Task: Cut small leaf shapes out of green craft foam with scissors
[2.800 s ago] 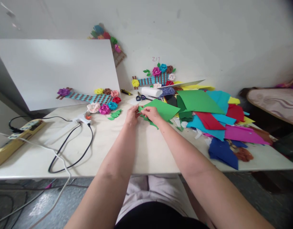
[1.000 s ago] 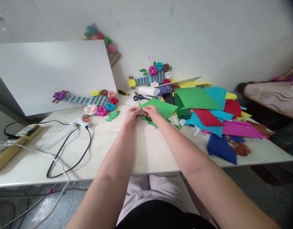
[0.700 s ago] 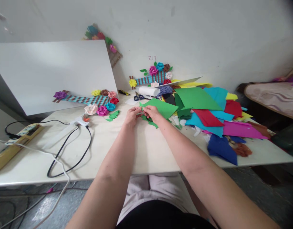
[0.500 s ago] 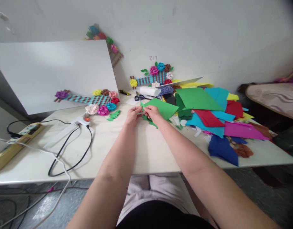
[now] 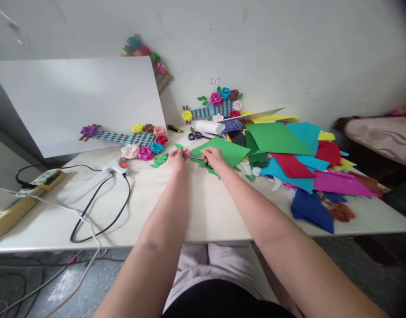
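My left hand (image 5: 178, 158) pinches a small green paper leaf (image 5: 178, 145), which sticks up above the fingertips. My right hand (image 5: 212, 157) is closed around a pair of scissors, their dark handle partly hidden under the fingers and the thin blades (image 5: 197, 157) pointing left. Under and behind this hand lies a large green paper sheet (image 5: 227, 150), with cut green scraps (image 5: 213, 172) in front of it. Left of my left hand, several cut green leaves (image 5: 159, 160) rest in a small pile on the white table (image 5: 156, 198).
Blue-handled scissors (image 5: 194, 135), a yellow-black cutter (image 5: 174, 128) and a white roll (image 5: 209, 127) lie behind. Coloured paper (image 5: 279, 139) is heaped at right. A flower-decked striped piece (image 5: 123, 138), cables (image 5: 100, 207) and a power strip (image 5: 40, 185) are at left.
My left hand has moved left, away from my right hand, carrying the green leaf. The right hand stays nearly in place, with the scissors blades now showing. The view has shifted slightly.
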`<state>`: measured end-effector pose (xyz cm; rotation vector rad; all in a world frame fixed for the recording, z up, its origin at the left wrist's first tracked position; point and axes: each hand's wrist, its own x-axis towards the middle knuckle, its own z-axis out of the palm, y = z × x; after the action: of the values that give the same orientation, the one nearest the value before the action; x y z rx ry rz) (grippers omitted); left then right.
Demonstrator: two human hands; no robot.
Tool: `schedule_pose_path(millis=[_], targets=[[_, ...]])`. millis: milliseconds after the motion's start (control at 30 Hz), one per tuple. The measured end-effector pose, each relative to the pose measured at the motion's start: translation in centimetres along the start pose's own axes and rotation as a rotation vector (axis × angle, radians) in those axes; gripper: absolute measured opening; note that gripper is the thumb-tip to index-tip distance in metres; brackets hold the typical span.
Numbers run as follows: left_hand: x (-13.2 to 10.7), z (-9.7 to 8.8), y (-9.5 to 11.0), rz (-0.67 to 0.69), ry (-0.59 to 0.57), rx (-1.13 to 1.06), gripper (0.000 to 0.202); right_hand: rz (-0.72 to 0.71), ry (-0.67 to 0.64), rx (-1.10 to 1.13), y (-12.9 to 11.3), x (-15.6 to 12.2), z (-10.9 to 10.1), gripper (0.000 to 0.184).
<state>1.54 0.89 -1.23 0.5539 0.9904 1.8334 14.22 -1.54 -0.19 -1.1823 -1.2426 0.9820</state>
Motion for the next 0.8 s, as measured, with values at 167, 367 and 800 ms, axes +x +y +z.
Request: schedule_pose_path(millis=[167,367,800], targets=[[1.3,-0.5,0.2,0.032,0.120,-0.035,0.034,-0.070,0.016,-0.103,1.1,0.9,-0.2,0.016],[2.4,-1.5,0.9,0.052,0.230,-0.094,0.035,-0.158,0.035,-0.210,1.8,1.6,-0.7,0.017],[1.3,-0.6,-0.2,-0.029,0.079,-0.032,0.024,-0.193,0.090,-0.686,0.2,1.3,-2.6,0.017]])
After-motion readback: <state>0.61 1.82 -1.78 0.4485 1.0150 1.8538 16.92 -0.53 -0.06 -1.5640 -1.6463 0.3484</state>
